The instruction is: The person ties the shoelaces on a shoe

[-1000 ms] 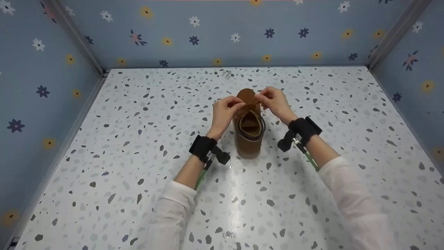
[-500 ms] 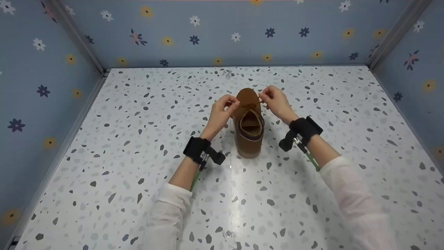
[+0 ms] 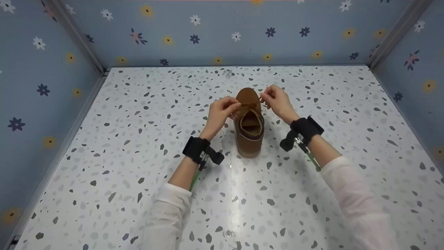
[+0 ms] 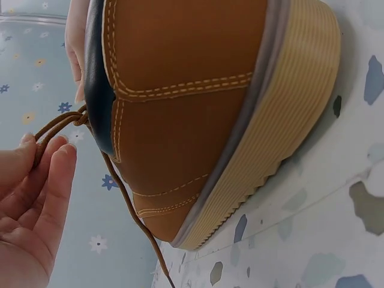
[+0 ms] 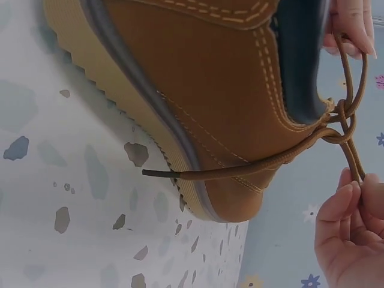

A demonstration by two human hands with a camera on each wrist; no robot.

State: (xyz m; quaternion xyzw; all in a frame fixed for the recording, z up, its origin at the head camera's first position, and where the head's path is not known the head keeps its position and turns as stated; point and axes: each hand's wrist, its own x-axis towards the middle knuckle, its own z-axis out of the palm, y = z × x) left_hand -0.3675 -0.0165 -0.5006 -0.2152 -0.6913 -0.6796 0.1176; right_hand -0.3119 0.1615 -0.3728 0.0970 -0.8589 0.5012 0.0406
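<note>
A brown leather shoe with a dark collar and a tan ridged sole stands on the floor panel, toe pointing away. Its brown shoelace is knotted at the front of the opening, with a loop out to either side. My left hand pinches the left loop between thumb and fingers. On the other side, my right hand pinches the right loop. One loose lace end with a dark tip hangs along the shoe's right flank; another trails down the left flank.
The white speckled surface spreads round the shoe on all sides. Blue flowered panels wall it in at the back, left and right. Each wrist wears a black strap with a small camera and green cable.
Over the second, my hands have drawn apart, the left one moving left and the right one slightly right. The loops are pulled outward and the knot shows more clearly. The shoe stays put.
</note>
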